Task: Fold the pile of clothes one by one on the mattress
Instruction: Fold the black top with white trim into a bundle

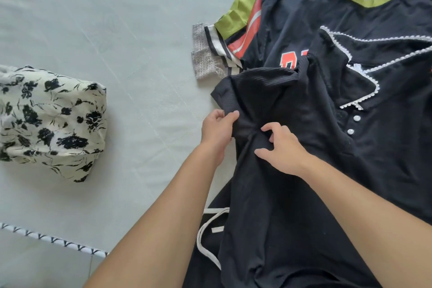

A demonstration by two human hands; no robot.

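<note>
A black ribbed garment (268,91) with white scalloped trim and white buttons lies on top of the pile at the right. My left hand (217,131) pinches its edge between thumb and fingers. My right hand (282,145) grips a bunch of the same black fabric just beside it. Under it lies a black jersey (304,7) with a lime-green collar and orange print. A folded cream garment with black flowers (51,119) sits apart at the left on the pale mattress (117,30).
A grey knit piece (203,54) and a striped piece poke out from the pile's left side. A white drawstring (205,231) lies on dark cloth near me. The mattress's patterned edge piping (53,239) runs along the lower left, floor beyond it.
</note>
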